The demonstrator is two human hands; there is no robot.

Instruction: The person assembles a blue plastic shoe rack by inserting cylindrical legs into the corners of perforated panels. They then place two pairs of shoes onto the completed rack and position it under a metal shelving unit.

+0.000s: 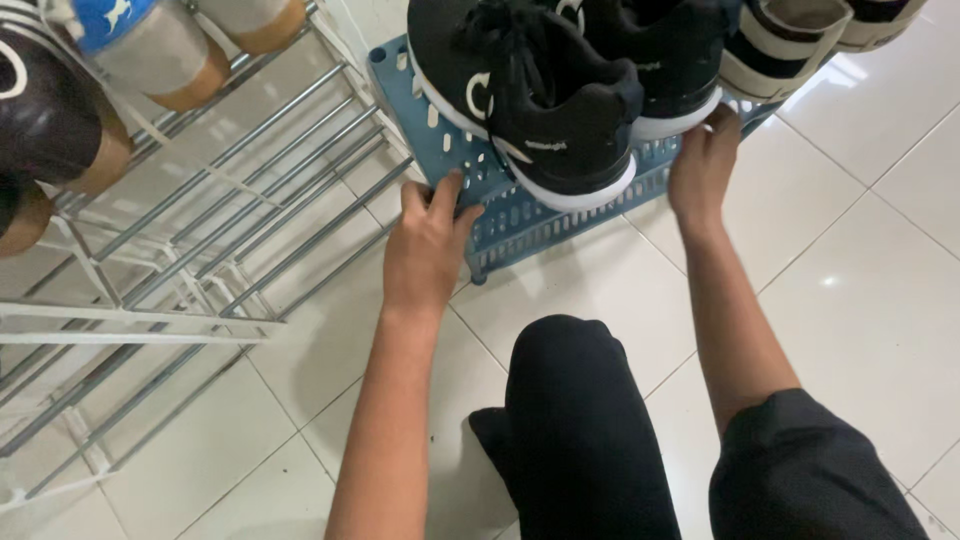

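Nearest, the person's dark-clad knees fold over the white tiled floor [850, 300], both bare forearms reaching forward from them; the left hand [428, 245] closes over the near left corner of a blue slotted plastic tray [520, 215], thumb pressed on the top face and the other fingers curled under the rim, so it pinches the tray's edge; the right hand [703, 165] takes the tray's near right side, fingers hooked up under the rim just below a shoe sole, though how tightly they close is hidden. Held at two opposite ends like this, the tray looks steadied level, probably because it carries weight; a black sneaker with a white sole [545, 95] sits on it between the hands, its toe overhanging the near edge; a second black sneaker [650, 60] lies just beyond it, and striped beige shoes [790, 45] beyond the right hand. Whether the tray rests on the floor or is lifted clear I cannot tell. To the outside of the left hand a metal-rod shoe rack [200, 240] stands near, its bars close to that corner, with brown-soled shoes [150, 55] on its far tiers; bare tiles lie open outside the right hand.
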